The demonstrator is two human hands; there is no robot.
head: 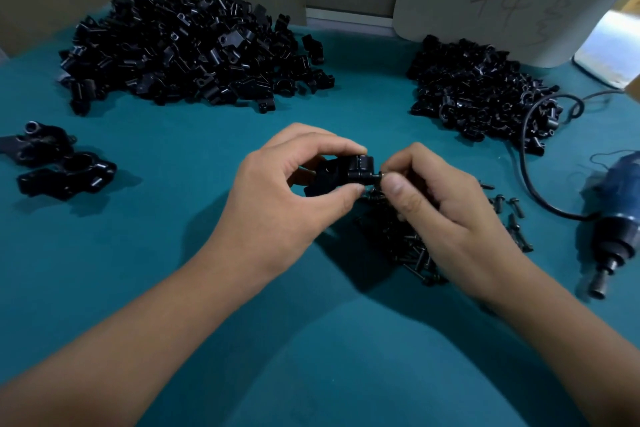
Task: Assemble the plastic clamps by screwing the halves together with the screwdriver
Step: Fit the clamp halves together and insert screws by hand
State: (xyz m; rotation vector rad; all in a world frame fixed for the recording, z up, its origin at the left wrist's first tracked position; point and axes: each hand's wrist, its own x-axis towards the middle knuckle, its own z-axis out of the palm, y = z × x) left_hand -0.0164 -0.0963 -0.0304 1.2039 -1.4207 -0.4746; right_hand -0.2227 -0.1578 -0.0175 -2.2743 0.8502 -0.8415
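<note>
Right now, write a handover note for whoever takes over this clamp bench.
Left hand grips the clamp above the table.
Right hand pinches a screw at the clamp's end; it is not driven yet.
Electric screwdriver lies idle at right; loose screws lie under the right hand.
Finished clamps lie at left.
Two piles of halves remain.

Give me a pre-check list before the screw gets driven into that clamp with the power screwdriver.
1. Clamp held off the table: ok, left hand grips it.
2. Screw at the clamp's hole: ok, right hand pinches it there.
3. Screw seated straight in the hole: cannot tell, fingers hide it.
4. Halves aligned: cannot tell.
5. Screwdriver in hand: not ok, it lies on the table at the right.
6. Spare screws nearby: ok, under the right hand.
</note>
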